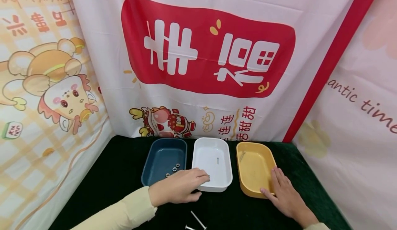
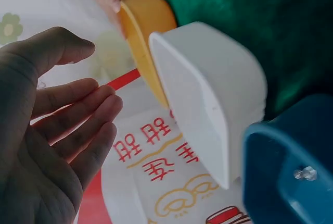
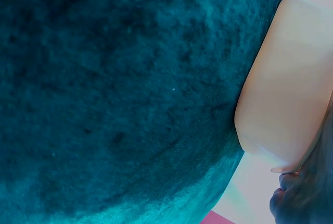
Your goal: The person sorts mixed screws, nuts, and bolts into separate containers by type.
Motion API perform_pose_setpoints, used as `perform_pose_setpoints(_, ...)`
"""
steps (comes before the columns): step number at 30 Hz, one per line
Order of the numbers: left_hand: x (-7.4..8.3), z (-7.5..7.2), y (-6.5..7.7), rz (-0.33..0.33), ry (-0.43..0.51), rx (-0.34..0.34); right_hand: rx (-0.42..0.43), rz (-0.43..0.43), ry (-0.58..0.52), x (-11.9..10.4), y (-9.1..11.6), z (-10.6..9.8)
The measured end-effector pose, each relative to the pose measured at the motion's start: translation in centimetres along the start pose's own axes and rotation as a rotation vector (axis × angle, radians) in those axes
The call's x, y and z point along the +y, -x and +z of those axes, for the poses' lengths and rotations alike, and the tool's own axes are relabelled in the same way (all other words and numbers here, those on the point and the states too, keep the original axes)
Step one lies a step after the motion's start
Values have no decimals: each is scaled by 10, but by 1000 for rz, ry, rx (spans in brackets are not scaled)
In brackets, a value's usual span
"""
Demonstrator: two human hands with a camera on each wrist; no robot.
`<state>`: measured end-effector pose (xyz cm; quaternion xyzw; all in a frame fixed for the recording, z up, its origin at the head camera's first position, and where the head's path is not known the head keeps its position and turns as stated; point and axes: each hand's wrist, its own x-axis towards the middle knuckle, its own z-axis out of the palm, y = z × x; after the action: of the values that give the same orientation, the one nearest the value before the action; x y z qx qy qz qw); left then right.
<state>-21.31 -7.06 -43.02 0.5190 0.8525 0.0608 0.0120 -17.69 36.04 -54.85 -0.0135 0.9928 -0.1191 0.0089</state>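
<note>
My left hand (image 1: pixel 180 187) hovers over the near left part of the white tray (image 1: pixel 211 149), palm down. In the left wrist view its fingers are loosely bent, the thumb stands apart, and nothing shows between them. A small screw (image 1: pixel 217 160) lies in the white tray. My right hand (image 1: pixel 286 195) rests at the near right corner of the yellow tray (image 1: pixel 255 164), with straight fingers along the right side and the thumb at the front rim. Inside that tray, a thin screw (image 1: pixel 242 156) lies near the far left wall.
To the left stands a blue tray (image 1: pixel 162 156) with several metal nuts (image 1: pixel 174 169), partly behind my left hand. Two long bolts, one of them a slim bolt (image 1: pixel 198 220), lie on the dark green cloth (image 1: pixel 118 178) at the front. A printed curtain (image 1: pixel 173 112) hangs right behind the trays.
</note>
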Motion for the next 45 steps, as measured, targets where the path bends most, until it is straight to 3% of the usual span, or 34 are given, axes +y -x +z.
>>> perform_pose_setpoints(9, 0, 27, 25, 37, 64, -49, 4, -1, 0, 1, -1, 0)
perform_pose_setpoints(21, -1, 71, 40, 44, 175, -124, 3, 2, 1, 0, 1, 1)
perform_pose_setpoints(30, -1, 98, 41, 43, 215, -152, 2, 2, 4, 1, 0, 1)
perform_pose_setpoints(36, 1, 111, 38, 95, 174, -154, 2, 2, -4, 0, 1, 1)
perform_pose_setpoints(45, 0, 119, 36, 113, 197, -135, 1, 6, 3, 0, 1, 0)
